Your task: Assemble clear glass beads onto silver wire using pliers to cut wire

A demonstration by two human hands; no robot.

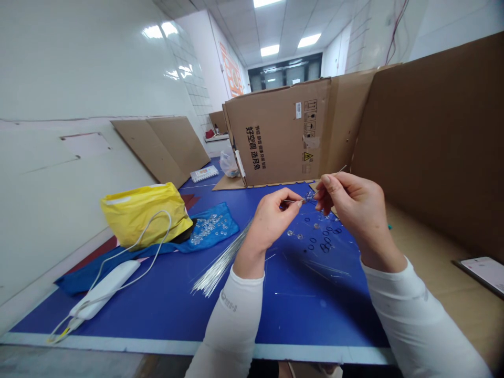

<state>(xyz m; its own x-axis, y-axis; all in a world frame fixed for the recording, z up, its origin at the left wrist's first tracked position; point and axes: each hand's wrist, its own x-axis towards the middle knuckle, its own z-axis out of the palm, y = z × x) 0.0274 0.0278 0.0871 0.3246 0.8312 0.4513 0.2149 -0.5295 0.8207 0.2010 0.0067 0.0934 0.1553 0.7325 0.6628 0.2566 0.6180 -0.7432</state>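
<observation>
My left hand (268, 218) pinches a thin wire (293, 200) between thumb and forefinger above the blue tabletop. My right hand (352, 205), just to the right, is also closed in a pinch; a thin wire tip (342, 168) sticks up from it. Whether both hands hold the same piece I cannot tell. Small shiny bits show between the fingertips, too fine to make out. Below my hands lie several dark rings (325, 247) and a few clear faceted beads (300, 237). A bundle of straight silvery wires (218, 268) lies beside my left forearm.
More clear beads (210, 228) lie on a blue cloth bag (230, 215). To its left are a yellow bag (145, 215) and a white power strip (108, 289) with a looping cord. A cardboard box (275, 142) stands behind; a phone (484, 270) lies at right.
</observation>
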